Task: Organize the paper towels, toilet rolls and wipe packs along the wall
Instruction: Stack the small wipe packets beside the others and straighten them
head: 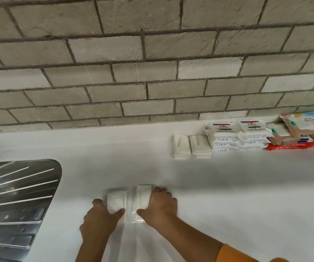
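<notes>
two white paper packs lie side by side near the front edge of the worktop [228, 186], well apart from the wall [152, 72]. the left hand [99, 218] grips the smaller pack [115, 203], thumb on one side and fingers on the other, and the right hand [160, 207] grips the longer pack [143, 197], which looks wrapped in clear film, in the same way. the row they seem bound for runs along the wall at the far right: two similar white stacks [192, 146], then the dove wipe packs [237, 135], then patterned packs [299, 127] over a red pack [294, 145]. to do this step well, i judge each pack should be lifted clear rather than dragged, carried flat, and set just to the left of the white stacks, with its back edge touching the wall and its sides squared to the neighbours, so like sits with like. the film may be slippery, so a firm pinch at the sides matters, and loose folds could fan out if squeezed unevenly. the steel drainer [16, 195] at the left lies well away from that path.
</notes>
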Demonstrator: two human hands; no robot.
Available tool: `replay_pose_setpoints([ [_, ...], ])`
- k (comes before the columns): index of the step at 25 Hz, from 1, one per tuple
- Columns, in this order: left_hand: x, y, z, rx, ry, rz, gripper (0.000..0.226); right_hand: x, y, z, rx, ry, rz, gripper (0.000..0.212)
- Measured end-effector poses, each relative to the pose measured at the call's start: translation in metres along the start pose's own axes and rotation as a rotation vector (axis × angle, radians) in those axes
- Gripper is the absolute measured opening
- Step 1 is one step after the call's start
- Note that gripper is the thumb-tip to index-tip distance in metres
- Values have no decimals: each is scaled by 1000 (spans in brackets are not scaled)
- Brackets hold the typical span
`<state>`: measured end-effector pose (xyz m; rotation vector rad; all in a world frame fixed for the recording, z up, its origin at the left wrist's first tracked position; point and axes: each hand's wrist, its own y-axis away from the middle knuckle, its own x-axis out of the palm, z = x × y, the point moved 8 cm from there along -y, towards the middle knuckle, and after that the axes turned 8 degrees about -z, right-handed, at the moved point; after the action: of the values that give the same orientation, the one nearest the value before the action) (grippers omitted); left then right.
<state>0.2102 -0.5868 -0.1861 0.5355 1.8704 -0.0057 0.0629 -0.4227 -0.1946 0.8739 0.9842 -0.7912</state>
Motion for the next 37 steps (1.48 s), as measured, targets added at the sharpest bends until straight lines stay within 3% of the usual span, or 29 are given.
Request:
replay_pose_setpoints([
  [2,4,1,-4,40,18,9,59,1,-5,-1,61,-21,64,83],
  [4,10,1,-6,103,79,6,45,-2,-7,-5,74,-81,94,60],
  [7,15,-1,-14,135,275,-40,27,-12,-10,-19,59,-344,59,32],
  [11,35,5,-51,99,608,89,12,-35,-25,-67,245,-918,-89,25],
  [13,46,8,-81,52,773,176,5,-50,-37,-94,335,-1087,-192,22],
  [16,59,4,-142,56,831,230,5,-74,-62,-131,440,-1266,-283,16],
  [20,74,-11,-238,129,865,318,22,-97,-100,-160,547,-1512,-298,34],
  [23,83,-21,-287,146,824,311,26,-99,-123,-179,640,-1463,-282,38],
  [27,96,-33,-305,134,711,220,31,-93,-140,-206,740,-1282,-321,29],
  [37,114,-35,-304,180,322,68,44,-102,-144,-215,774,-982,-356,65],
])
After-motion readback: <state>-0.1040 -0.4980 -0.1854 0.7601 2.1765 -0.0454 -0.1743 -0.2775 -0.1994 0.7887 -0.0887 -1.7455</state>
